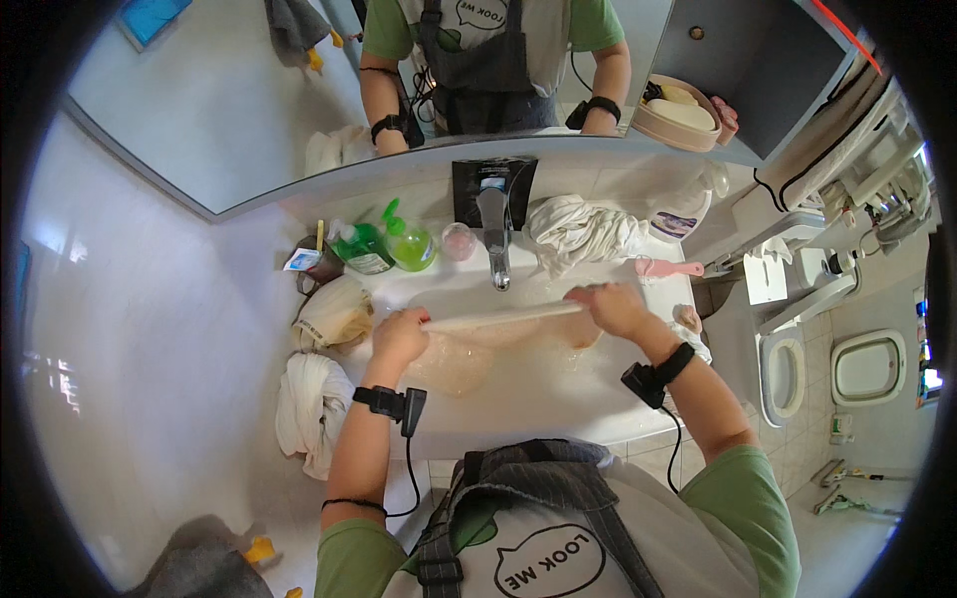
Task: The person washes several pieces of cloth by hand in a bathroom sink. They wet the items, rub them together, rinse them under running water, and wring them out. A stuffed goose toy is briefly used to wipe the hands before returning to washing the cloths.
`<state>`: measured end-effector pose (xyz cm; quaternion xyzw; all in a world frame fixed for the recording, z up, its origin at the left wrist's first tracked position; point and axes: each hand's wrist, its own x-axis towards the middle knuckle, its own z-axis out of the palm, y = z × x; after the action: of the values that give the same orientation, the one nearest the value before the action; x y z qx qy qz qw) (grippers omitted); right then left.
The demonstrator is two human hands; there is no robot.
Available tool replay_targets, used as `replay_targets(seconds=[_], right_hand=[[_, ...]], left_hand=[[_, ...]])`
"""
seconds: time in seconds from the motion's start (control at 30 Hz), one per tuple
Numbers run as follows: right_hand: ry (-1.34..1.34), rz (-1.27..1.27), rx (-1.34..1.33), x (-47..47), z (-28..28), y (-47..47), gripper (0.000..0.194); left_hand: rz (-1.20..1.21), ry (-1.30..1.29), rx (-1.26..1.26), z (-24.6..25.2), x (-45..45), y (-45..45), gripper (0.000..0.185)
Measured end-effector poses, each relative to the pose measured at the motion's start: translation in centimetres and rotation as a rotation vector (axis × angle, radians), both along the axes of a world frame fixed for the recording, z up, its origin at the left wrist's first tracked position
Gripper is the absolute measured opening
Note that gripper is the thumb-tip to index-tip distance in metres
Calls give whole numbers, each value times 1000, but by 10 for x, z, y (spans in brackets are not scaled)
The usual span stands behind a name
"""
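A pale wet cloth point(508, 323) is stretched between my two hands over a white washbasin point(538, 431). My left hand point(401, 334) grips its left end, and my right hand point(609, 306) pinches the right end a little higher in the picture. The lower part of the cloth hangs into cloudy, brownish water point(456, 366) with some foam. Just beyond the cloth, a chrome faucet point(496, 239) reaches over the basin. I cannot tell whether water runs from it.
Along the back rim stand a green pump bottle point(410, 243), another green bottle point(362, 248), a bundled white cloth point(579, 230) and a white bottle point(682, 205). A pink brush point(669, 268) lies right. More cloths point(314, 407) rest at left. A mirror point(247, 112) hangs above.
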<state>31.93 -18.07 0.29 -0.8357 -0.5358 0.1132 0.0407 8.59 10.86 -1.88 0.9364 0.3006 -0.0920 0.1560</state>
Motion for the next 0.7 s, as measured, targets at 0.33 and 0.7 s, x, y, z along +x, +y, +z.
replay_targets(seconds=[0.33, 0.7], right_hand=[[-13, -105, 417, 3, 100, -9, 41], [160, -78, 33, -46, -53, -48, 46]], left_hand=[[112, -479, 36, 104, 3, 4, 24], [-26, -219, -224, -54, -31, -52, 22]])
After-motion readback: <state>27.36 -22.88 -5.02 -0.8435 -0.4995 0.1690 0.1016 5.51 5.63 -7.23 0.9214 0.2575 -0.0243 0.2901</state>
